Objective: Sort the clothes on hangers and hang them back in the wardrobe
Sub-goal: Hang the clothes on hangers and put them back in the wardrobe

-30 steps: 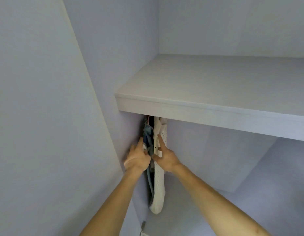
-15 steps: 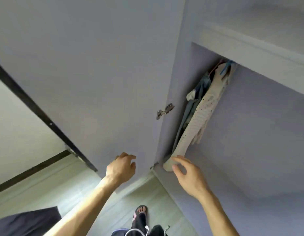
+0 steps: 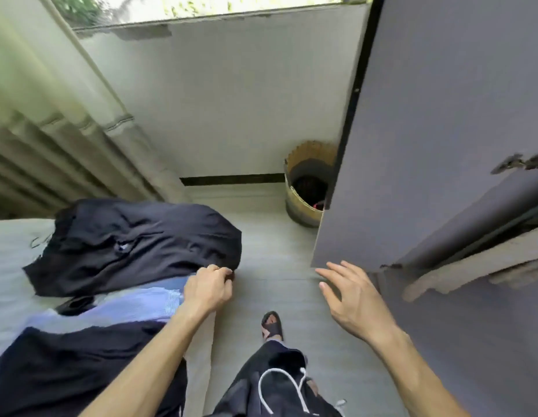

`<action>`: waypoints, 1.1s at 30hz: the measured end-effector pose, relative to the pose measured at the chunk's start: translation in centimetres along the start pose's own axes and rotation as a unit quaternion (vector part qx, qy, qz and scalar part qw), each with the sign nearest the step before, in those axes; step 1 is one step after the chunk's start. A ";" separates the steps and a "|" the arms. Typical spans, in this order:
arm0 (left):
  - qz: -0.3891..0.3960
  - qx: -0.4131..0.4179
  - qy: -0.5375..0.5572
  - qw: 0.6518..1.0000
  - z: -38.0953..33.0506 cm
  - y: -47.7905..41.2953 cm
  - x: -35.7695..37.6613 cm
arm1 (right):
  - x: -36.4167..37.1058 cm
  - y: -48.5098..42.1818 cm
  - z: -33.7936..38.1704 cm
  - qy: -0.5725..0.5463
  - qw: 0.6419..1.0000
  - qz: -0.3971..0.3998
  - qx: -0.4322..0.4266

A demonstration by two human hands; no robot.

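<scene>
A dark navy garment (image 3: pixel 141 242) lies crumpled on the bed (image 3: pixel 8 245), over a light blue striped shirt (image 3: pixel 135 305). Another dark garment (image 3: pixel 81 371) lies nearer to me at the lower left. My left hand (image 3: pixel 209 288) has its fingers curled and pinches the near edge of the dark navy garment. My right hand (image 3: pixel 352 299) hovers with fingers spread, holding nothing, just below the corner of the open wardrobe door (image 3: pixel 427 130). A pale garment (image 3: pixel 472 266) hangs inside the wardrobe at the right.
A woven basket (image 3: pixel 306 188) stands on the floor by the wall, partly behind the door. Curtains (image 3: pixel 51 130) hang at the left under a window. My sandalled foot (image 3: pixel 272 325) is on the floor between bed and wardrobe.
My view swung from the wardrobe interior down to the bed. Both hands left the hung white garment; the left hand now pinches the dark navy garment and the right hand is free.
</scene>
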State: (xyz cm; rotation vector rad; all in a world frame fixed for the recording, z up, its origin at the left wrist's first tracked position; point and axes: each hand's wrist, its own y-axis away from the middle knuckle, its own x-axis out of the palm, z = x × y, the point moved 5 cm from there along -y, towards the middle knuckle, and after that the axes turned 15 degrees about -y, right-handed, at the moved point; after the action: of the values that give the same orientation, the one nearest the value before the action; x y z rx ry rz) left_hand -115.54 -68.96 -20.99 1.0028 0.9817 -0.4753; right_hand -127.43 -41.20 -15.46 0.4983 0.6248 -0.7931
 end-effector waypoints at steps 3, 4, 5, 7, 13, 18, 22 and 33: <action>0.021 -0.070 0.059 0.996 6.1 2.6 2.7 | 4.2 -2.1 4.7 0.036 0.994 0.080 -0.064; 0.024 -0.093 0.080 0.992 8.1 3.5 3.7 | 5.6 -2.8 6.4 0.048 0.990 0.103 -0.084; 0.028 -0.116 0.099 0.988 10.0 4.3 4.7 | 6.9 -3.4 8.3 0.062 0.985 0.123 -0.106; 0.032 -0.156 0.125 0.979 13.6 6.0 6.6 | 9.7 -4.7 11.8 0.086 0.973 0.161 -0.144; 0.056 -0.252 0.194 0.947 24.2 9.8 12.0 | 20.0 -8.6 20.6 0.124 0.935 0.250 -0.220; 0.083 -0.295 0.246 0.920 34.4 9.4 16.5 | 29.7 -13.0 27.7 0.154 0.910 0.309 -0.232; 0.093 -0.319 0.287 0.899 42.1 7.6 18.7 | 38.0 -16.8 31.8 0.216 0.873 0.370 -0.232; 0.140 -0.325 0.357 0.865 59.5 -6.6 26.6 | 57.9 -28.1 35.1 0.304 0.836 0.438 -0.130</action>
State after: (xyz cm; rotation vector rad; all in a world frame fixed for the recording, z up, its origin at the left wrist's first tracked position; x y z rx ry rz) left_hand -79.37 -121.50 -36.13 0.6689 1.4867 0.5089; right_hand -106.47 -108.72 -34.70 0.7085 0.9612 0.3547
